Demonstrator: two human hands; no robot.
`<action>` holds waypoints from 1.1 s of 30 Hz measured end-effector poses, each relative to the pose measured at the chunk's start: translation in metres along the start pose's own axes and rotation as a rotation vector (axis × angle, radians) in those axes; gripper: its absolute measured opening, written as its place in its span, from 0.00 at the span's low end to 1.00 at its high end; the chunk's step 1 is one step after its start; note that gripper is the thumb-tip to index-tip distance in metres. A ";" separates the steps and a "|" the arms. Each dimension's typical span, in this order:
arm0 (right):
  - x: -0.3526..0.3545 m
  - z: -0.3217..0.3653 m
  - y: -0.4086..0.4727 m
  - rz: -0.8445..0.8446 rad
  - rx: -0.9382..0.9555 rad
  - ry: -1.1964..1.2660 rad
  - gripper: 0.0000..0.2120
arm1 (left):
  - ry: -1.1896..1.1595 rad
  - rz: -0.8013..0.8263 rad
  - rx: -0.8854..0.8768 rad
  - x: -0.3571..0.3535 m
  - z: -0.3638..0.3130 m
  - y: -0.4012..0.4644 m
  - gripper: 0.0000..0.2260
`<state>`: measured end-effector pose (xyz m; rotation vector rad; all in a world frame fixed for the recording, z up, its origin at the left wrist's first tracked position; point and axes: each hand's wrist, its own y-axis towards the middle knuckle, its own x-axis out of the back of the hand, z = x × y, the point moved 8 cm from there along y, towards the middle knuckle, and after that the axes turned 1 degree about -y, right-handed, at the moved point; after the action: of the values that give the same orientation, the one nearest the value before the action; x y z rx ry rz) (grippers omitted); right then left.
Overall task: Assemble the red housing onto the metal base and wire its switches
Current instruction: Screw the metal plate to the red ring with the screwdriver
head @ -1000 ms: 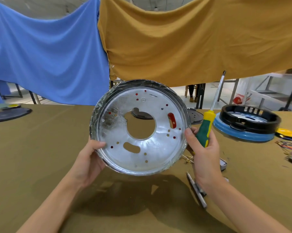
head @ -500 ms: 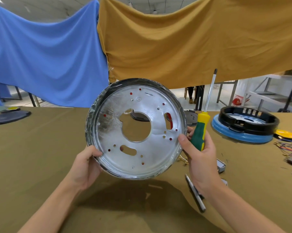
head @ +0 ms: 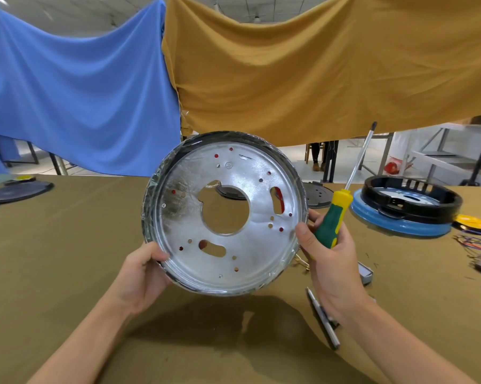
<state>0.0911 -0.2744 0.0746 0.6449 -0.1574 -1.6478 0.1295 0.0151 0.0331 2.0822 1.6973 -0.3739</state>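
A round base (head: 250, 253) at the centre of the frame is shiny sheet metal, bright and mottled, with a dull grey smudge on its left side; crinkled clear plastic film wraps its rim. Red plastic shows through several holes. Right of centre, a screwdriver (head: 334, 217) has a glossy green and yellow plastic handle and a smooth polished steel shaft. The surface (head: 67, 245) is covered in matt olive cloth, softly creased. At the right, a glossy black plastic ring (head: 412, 199) sits on a smooth blue disc (head: 400, 227). Matt blue cloth (head: 76, 87) and mustard cloth (head: 317, 73) hang across the top.
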 end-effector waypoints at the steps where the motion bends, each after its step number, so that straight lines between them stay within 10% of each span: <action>1: 0.000 -0.001 0.001 0.001 -0.012 0.014 0.11 | 0.005 -0.003 0.002 0.000 0.000 0.000 0.29; 24: 0.019 -0.036 0.010 -0.067 -0.382 -0.079 0.17 | 0.127 -0.064 0.190 -0.001 0.008 -0.001 0.21; 33: 0.024 -0.046 0.008 0.038 -0.596 -0.196 0.12 | 0.618 -0.257 0.356 0.022 -0.007 -0.010 0.19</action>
<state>0.1194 -0.2869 0.0320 0.0271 0.1782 -1.6108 0.1235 0.0390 0.0279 2.4010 2.4185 -0.1093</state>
